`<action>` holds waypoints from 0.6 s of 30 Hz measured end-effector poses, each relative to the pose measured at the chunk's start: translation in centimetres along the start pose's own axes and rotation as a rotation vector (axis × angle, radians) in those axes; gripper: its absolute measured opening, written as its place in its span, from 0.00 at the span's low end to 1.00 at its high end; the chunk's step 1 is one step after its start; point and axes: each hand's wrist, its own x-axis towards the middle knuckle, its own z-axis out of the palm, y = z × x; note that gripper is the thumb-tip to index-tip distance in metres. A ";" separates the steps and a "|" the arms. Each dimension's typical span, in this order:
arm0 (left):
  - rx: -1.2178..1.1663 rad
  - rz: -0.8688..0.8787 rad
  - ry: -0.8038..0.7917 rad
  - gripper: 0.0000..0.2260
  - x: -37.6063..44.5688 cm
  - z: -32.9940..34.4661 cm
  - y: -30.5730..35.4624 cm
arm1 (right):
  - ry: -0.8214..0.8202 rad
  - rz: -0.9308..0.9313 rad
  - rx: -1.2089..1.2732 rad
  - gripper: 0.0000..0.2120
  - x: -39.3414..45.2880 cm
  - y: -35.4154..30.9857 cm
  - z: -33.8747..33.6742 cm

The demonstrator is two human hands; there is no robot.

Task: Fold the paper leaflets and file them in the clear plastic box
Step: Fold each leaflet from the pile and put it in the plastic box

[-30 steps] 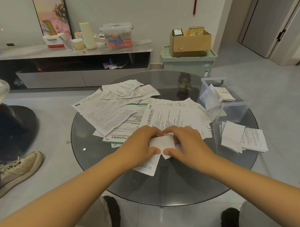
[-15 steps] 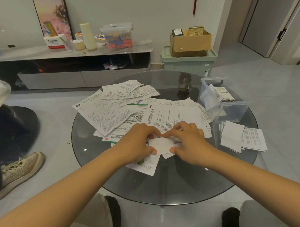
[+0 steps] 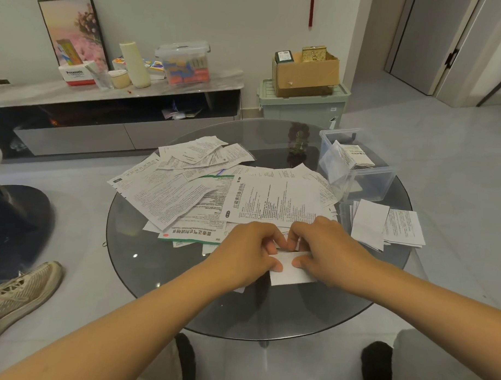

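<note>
Behind hands [image 3: 284, 248]: leaflet pile [image 3: 215, 194], plastic box [image 3: 357, 179] right, seemingly part-filled.

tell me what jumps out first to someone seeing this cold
Two hands, left hand and right hand, pinch a small folded leaflet at the near middle of the round glass table. Behind them sprawls a heap of unfolded leaflets; a clear plastic box stands at the far right.
</note>
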 end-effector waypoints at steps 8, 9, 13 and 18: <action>0.107 -0.047 -0.017 0.14 0.6 -0.7 0.0 | -0.002 -0.139 -0.189 0.11 -0.1 0.6 -0.2; 0.111 -0.056 -0.024 0.14 0.6 -0.8 -0.1 | -0.014 -0.133 -0.186 0.11 -0.1 0.7 -0.3; 0.068 -0.081 -0.039 0.12 0.6 -1.0 0.0 | -0.058 -0.121 -0.148 0.11 -0.1 0.9 -1.0; -0.039 -0.040 0.162 0.07 1.5 -1.5 0.4 | 0.052 -0.100 -0.021 0.09 0.1 0.4 -2.2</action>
